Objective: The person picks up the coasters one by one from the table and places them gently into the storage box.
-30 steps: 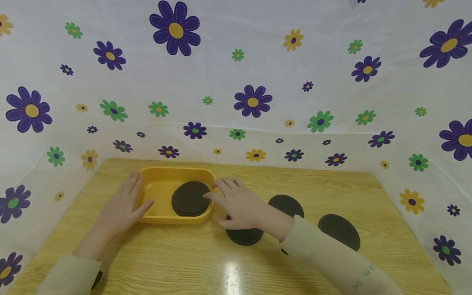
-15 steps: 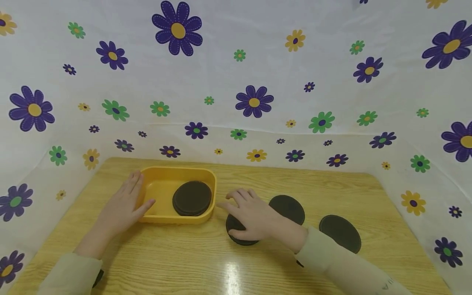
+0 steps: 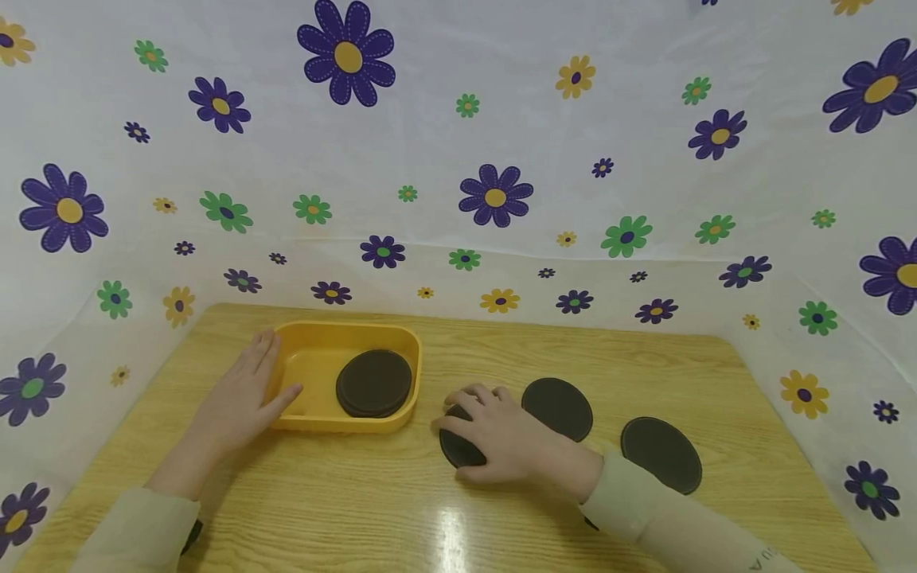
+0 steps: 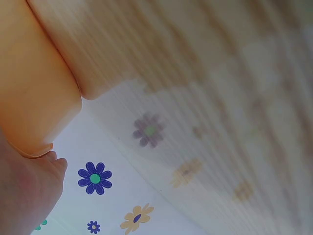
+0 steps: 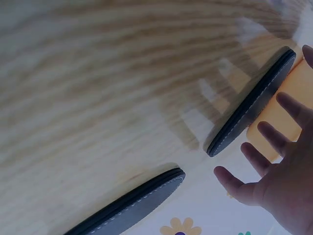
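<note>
A yellow tray [image 3: 358,424] sits toward the left of the table, with dark round coasters [image 3: 374,382] stacked in its right part. My left hand [image 3: 232,402] lies along the tray's left wall, fingers straight and the thumb over the rim; the left wrist view shows part of this hand at the wall. My right hand [image 3: 505,434] spreads its fingers over a black stitched coaster [image 3: 458,442] right of the tray. In the right wrist view, a gap shows between those fingers and the coaster [image 5: 254,105]. The hand hides part of it from the head camera.
Two more black coasters lie on the wooden table [image 3: 344,501]: one coaster [image 3: 557,407] just behind the right hand and another coaster [image 3: 661,454] farther right, beside the forearm. A white flower-print cloth [image 3: 430,143] walls the table at the back and sides.
My right hand has moved from the tray's right rim rightward and toward me, over the nearest loose coaster. My left hand has stayed at the tray's left wall.
</note>
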Action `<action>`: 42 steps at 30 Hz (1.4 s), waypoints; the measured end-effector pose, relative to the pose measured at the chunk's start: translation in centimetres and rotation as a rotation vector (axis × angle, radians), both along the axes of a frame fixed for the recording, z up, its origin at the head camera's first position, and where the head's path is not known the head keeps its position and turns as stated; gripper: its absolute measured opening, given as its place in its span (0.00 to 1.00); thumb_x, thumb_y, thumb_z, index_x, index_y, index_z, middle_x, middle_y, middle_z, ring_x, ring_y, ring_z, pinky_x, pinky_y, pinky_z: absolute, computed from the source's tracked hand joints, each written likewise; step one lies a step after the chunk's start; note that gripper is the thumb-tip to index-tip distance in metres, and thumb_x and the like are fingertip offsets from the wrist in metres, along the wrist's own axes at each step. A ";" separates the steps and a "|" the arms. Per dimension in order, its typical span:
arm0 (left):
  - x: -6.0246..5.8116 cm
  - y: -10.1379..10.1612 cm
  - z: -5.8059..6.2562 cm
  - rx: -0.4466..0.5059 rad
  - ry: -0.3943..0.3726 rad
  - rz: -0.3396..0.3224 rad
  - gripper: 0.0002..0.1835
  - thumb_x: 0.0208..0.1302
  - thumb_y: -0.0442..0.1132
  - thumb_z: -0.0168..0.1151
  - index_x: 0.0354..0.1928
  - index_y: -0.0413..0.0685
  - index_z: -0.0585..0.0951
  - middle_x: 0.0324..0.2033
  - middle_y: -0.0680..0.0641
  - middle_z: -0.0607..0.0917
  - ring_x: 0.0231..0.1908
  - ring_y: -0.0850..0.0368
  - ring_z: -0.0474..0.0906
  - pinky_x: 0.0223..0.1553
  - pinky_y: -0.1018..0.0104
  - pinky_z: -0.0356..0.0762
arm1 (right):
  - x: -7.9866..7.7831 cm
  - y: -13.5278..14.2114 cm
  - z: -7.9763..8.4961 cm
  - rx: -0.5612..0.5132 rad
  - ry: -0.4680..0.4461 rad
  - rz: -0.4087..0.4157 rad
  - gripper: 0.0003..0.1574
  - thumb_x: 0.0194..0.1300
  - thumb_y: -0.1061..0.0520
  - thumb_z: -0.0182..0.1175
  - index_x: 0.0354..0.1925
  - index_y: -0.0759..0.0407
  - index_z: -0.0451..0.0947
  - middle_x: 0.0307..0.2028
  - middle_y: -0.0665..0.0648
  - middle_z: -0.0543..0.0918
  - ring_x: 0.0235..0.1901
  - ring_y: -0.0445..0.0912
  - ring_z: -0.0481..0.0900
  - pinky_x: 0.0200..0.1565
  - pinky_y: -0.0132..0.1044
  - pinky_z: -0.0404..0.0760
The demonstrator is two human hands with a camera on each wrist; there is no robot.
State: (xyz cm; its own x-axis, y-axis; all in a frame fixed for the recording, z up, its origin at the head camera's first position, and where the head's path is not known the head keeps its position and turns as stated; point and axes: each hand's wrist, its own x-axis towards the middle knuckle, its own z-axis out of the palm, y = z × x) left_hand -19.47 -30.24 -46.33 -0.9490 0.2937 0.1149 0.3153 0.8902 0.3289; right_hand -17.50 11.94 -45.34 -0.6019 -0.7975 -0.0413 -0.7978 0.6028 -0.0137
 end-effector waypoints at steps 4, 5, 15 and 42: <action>-0.1 0.1 0.1 -0.001 0.005 -0.004 0.51 0.80 0.61 0.52 0.83 0.28 0.46 0.84 0.30 0.43 0.84 0.29 0.41 0.85 0.38 0.41 | 0.2 0.3 -0.3 0.004 -0.035 -0.015 0.42 0.67 0.30 0.65 0.75 0.36 0.70 0.71 0.52 0.71 0.72 0.54 0.66 0.53 0.54 0.78; 0.0 0.1 0.2 0.000 0.005 -0.004 0.51 0.80 0.61 0.52 0.83 0.28 0.46 0.84 0.30 0.43 0.84 0.28 0.41 0.85 0.38 0.41 | 0.2 0.4 -0.4 0.006 -0.044 -0.020 0.43 0.68 0.31 0.65 0.76 0.35 0.69 0.72 0.52 0.71 0.72 0.54 0.66 0.53 0.53 0.78; 0.0 0.0 0.1 -0.008 0.011 0.000 0.51 0.80 0.61 0.52 0.83 0.28 0.46 0.84 0.30 0.43 0.83 0.28 0.43 0.85 0.39 0.42 | 0.1 0.8 -1.1 0.003 -0.045 -0.022 0.46 0.64 0.35 0.65 0.78 0.34 0.66 0.73 0.53 0.70 0.70 0.53 0.67 0.50 0.50 0.75; 0.1 0.1 0.1 -0.006 0.013 0.001 0.50 0.80 0.61 0.52 0.83 0.28 0.47 0.84 0.30 0.44 0.84 0.29 0.43 0.85 0.38 0.42 | -1.0 0.4 0.9 -0.034 -0.002 -0.039 0.46 0.55 0.34 0.67 0.71 0.36 0.70 0.67 0.55 0.70 0.61 0.52 0.69 0.46 0.46 0.70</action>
State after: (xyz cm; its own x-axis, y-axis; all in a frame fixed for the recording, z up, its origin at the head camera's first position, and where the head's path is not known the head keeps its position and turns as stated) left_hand -19.33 -30.11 -46.19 -0.9478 0.2935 0.1250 0.3185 0.8926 0.3192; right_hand -18.50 12.33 -44.48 -0.6327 -0.7742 -0.0156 -0.7734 0.6328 -0.0366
